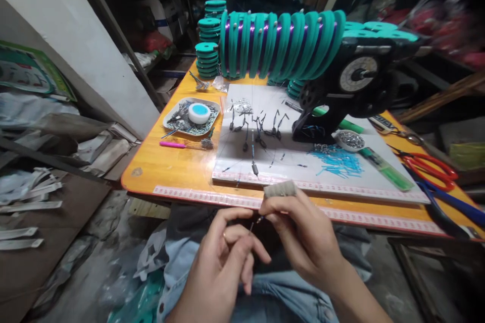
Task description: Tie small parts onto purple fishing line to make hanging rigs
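My left hand is in front of the table edge, its thumb and fingers closed around a thin line. My right hand faces it, pinching a small dark piece between thumb and forefinger. A grey wrap covers that forefinger. The line seems to run from the dark piece into the left fingers, though blur hides the detail. Beyond the hands, a dark sinker hangs from a line below a blue coil. Several similar sinkers with dark links lie over the white board.
Green spools with purple line sit on a black winding machine. Left are a tray of small parts and a pink-handled tool. Right are blue tubes, a bowl of metal bits and red-handled scissors.
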A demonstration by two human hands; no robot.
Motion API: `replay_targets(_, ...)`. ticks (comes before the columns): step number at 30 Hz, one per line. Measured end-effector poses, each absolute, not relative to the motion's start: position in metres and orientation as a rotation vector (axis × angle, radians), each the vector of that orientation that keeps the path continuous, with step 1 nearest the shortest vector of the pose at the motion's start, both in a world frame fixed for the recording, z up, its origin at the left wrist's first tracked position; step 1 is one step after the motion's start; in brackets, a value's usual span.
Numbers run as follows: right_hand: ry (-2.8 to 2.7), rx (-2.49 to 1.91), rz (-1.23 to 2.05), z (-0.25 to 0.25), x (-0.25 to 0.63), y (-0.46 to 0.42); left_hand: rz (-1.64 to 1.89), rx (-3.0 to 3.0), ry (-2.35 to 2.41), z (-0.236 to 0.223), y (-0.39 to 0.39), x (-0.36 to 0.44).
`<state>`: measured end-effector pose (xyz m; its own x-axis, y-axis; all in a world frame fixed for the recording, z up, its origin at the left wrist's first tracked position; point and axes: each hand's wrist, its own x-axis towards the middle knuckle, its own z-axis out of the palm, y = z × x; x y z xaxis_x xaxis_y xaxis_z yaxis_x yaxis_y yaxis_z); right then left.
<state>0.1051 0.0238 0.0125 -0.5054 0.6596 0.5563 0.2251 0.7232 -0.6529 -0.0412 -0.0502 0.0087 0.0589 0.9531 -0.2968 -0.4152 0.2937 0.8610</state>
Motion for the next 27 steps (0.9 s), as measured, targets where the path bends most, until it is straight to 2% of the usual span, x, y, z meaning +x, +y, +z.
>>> replay_targets(6, -2.198, -0.894, 0.436, 0.013, 0.127, 0.053, 1.364, 1.524, 1.833, 0.004, -0.016, -0.098)
replay_targets(9, -2.297, -0.908, 0.333, 0.016, 0.132, 0.066, 1.227, 2.076, 2.055, 0.001, 0.017, -0.144)
replay_targets(11, -2.323, -0.915, 0.312, 0.019, 0.132, 0.071, 1.016, 2.233, 2.178, 0.0, 0.035, -0.163)
replay_targets(13, -2.347, -0.922, 0.307, 0.023, 0.131, 0.075, 0.992, 2.276, 2.216, 0.004, 0.047, -0.166)
replay_targets(15, -2.367, -0.92, 0.318, 0.026, 0.128, 0.078, 1.132, 2.253, 2.157, 0.013, 0.056, -0.156)
replay_targets(18, -2.373, -0.916, 0.334, 0.03, 0.126, 0.079, 1.307, 2.052, 1.837, 0.033, 0.072, -0.132)
replay_targets(22, -2.361, -0.909, 0.326, 0.031, 0.127, 0.075, 1.287, 1.936, 1.802, 0.055, 0.112, -0.117)
replay_targets(27, -2.29, -0.856, 0.371, 0.029, 0.132, 0.066, 1.184, 1.904, 1.733, 0.06, 0.156, -0.118)
